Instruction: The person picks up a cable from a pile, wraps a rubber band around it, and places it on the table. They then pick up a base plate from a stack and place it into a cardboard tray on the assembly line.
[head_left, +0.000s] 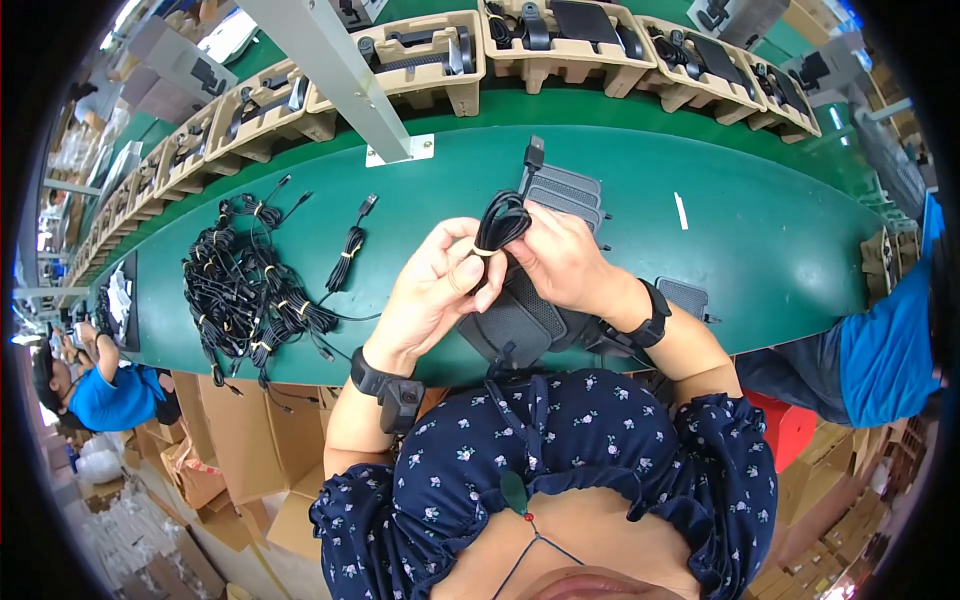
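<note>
A black USB cable (pixel 503 214), coiled into loops, is held up between both hands over the green table. Its plug (pixel 535 153) points away from me. My left hand (pixel 437 290) pinches the bundle near a pale yellow band (pixel 486 252) around the loops. With closed fingers, my right hand (pixel 572 258) grips the other side of the coil. Beneath and behind my hands lie dark grey mesh-faced pieces (pixel 563 188), partly hidden by them. Left of my hands lies a single banded cable (pixel 348 256), beside a large heap of black cables (pixel 240 290).
Beige moulded trays (pixel 425 80) with black parts line the far side. A grey metal post (pixel 345 75) is bolted to the green table (pixel 760 240). Another dark mesh piece (pixel 683 297) lies right of my forearm. People in blue are at both sides; cardboard boxes (pixel 240 440) stand below.
</note>
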